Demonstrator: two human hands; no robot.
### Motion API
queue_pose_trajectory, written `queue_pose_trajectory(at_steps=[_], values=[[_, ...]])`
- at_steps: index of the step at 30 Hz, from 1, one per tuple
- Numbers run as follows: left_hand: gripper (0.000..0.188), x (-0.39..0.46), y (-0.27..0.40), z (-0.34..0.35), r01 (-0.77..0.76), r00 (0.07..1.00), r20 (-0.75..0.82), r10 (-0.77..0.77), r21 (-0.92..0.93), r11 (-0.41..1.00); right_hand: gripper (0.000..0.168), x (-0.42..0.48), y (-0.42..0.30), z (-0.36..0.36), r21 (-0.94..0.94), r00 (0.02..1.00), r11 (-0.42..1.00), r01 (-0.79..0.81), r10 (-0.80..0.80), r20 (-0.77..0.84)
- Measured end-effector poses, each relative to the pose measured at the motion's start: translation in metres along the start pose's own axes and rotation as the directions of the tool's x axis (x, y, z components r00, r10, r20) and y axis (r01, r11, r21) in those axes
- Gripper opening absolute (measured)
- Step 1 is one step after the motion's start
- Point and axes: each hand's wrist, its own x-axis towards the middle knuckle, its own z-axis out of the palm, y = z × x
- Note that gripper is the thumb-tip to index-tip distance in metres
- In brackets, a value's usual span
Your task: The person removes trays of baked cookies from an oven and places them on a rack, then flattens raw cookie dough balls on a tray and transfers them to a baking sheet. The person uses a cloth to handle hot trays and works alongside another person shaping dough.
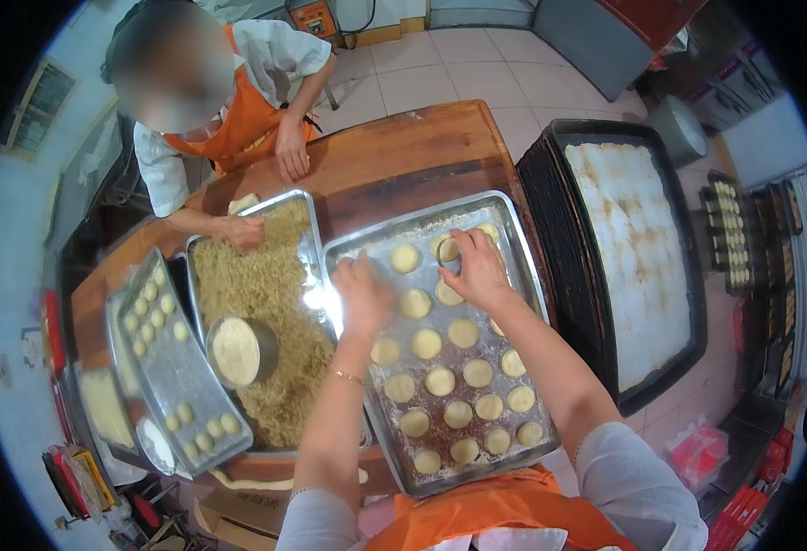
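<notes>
A floured metal baking tray (445, 352) holding rows of flat round dough pieces (426, 344) lies before me. My right hand (476, 268) grips a metal ring (448, 253) at the tray's far side, among the dough rounds. Blurred, my left hand (363, 293) is over the tray's left edge; whether it holds anything I cannot tell. To its left stands a tray of crumbly yellowish-brown filling (252, 289), with a round metal container of pale powder (236, 351) in it. Small dough balls (158, 318) sit on a narrower metal tray (190, 372) farther left.
Across the wooden table (410, 138), a co-worker in an orange apron (238, 127) has one hand (242, 233) at the filling. A stack of black baking trays (699, 296) stands at the right. A dough strip (255, 482) lies along the near table edge, above a cardboard box (238, 513).
</notes>
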Motion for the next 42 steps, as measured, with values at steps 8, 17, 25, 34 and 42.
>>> queue_pose_trajectory(at_steps=[8, 17, 25, 34, 42], values=[[0.064, 0.004, -0.036, 0.029, -0.075, 0.993, 0.1, 0.058, 0.176, 0.981, 0.067, 0.027, 0.006, 0.029, -0.22, 0.991, 0.974, 0.06, -0.031, 0.132], [0.08, -0.007, -0.02, 0.022, -0.122, 0.986, 0.133, 0.097, 0.195, 0.973, 0.083, 0.0, 0.009, 0.033, -0.171, 0.972, 0.957, 0.233, -0.223, 0.076], [0.085, -0.003, -0.012, 0.022, -0.045, 0.975, 0.223, -0.017, 0.272, 0.961, 0.079, -0.011, 0.01, 0.037, -0.158, 0.951, 0.964, 0.213, -0.167, 0.262], [0.084, 0.007, -0.013, 0.019, -0.027, 0.963, 0.266, -0.035, 0.227, 0.974, 0.073, -0.001, 0.003, 0.037, -0.219, 0.94, 0.954, 0.206, -0.131, 0.315], [0.085, -0.032, -0.012, 0.01, -0.018, 0.973, 0.23, -0.009, 0.115, 0.993, 0.076, -0.021, 0.006, 0.021, -0.188, 0.956, 0.971, 0.148, -0.092, 0.277]])
